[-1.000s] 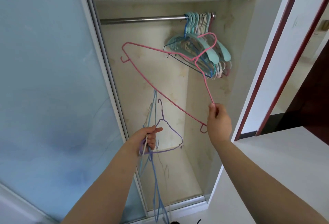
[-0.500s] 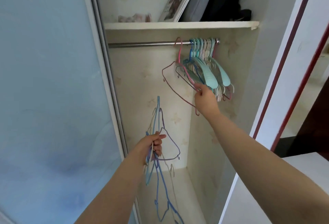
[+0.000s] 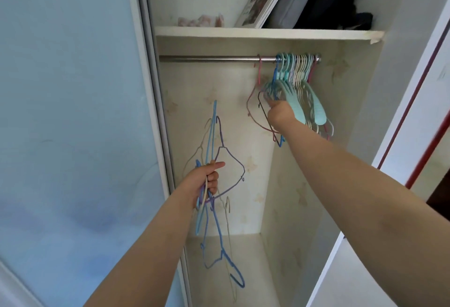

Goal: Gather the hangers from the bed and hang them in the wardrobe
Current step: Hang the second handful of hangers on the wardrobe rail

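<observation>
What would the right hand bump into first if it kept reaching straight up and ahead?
Probably the bunch of hangers on the rail; the right hand is already at their lower edges. Depth is unclear.

The pink wire hanger (image 3: 253, 109) on the silver rail (image 3: 209, 58) showed a faded rose tone. Beside it, the cluster of hung hangers (image 3: 299, 92) mixed teal, pale blue, cream and pink, with one black wire frame near the right hand (image 3: 280, 113). The bunch of wire hangers (image 3: 214, 209) gripped by the left hand (image 3: 205, 182) was blue, lilac-purple and off-white. The wardrobe's back wall (image 3: 219, 102) was cream with a faint pattern of beige, star-like leaf shapes. The sliding door (image 3: 73, 111) at left was pale frosted blue. The shelf (image 3: 243, 32) was white. At right, the door frame trim (image 3: 423, 121) was dark red.
</observation>
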The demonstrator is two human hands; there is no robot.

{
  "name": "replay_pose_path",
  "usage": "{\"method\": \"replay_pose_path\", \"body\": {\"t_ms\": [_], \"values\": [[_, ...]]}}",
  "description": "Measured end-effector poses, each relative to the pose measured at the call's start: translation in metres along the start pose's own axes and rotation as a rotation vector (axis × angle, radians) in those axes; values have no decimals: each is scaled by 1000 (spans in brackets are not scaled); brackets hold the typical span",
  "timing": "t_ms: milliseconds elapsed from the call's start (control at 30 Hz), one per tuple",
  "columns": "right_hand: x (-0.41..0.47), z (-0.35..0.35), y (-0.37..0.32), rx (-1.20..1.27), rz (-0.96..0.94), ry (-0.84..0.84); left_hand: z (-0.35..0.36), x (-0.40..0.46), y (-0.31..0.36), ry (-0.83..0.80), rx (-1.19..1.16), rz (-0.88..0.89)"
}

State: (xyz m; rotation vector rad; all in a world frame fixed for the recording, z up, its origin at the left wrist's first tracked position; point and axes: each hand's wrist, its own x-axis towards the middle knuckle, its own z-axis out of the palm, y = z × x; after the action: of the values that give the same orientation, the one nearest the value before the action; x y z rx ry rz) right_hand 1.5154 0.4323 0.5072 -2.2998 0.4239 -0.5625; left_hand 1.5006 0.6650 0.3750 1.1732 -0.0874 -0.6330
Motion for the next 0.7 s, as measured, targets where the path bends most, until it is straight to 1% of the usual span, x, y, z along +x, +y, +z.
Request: {"method": "replay_pose_path", "body": {"t_ms": [67, 133, 200, 233, 267, 333, 367, 400, 433, 467, 567, 600, 633, 700], "values": [[-1, -3, 6, 35, 88, 64, -2, 0, 0, 6, 1, 2], [-4, -7, 13, 114, 163, 67, -4, 0, -2, 6, 3, 2], [-12, -6, 19, 235, 193, 49, -7, -1, -3, 1, 8, 4], [-19, -4, 22, 206, 175, 108, -8, -2, -3, -8, 8, 4], [-30, 1, 26, 123, 103, 236, -8, -4, -4, -23, 7, 3], [-56, 12, 41, 27, -145, 520, -10, -8, -4, -54, 10, -8], [-71, 19, 49, 50, -230, 575, -11, -10, -4, -70, 14, -20], [-86, 27, 62, 74, -287, 550, -14, -12, -5, -92, 17, -37], [-99, 33, 74, 82, -312, 469, -17, -15, -6, -121, 15, -58], [-109, 40, 87, 49, -284, 345, -21, -17, -7, -151, 11, -83], [-118, 64, 133, -250, -91, -85, -33, -26, -13, -270, -6, -187], [-119, 70, 147, -335, -11, -184, -37, -29, -17, -326, -16, -224], [-119, 75, 161, -395, 55, -232, -41, -32, -21, -388, -23, -257], [-119, 79, 186, -481, 147, -248, -46, -38, -29, -506, -12, -306]]}}
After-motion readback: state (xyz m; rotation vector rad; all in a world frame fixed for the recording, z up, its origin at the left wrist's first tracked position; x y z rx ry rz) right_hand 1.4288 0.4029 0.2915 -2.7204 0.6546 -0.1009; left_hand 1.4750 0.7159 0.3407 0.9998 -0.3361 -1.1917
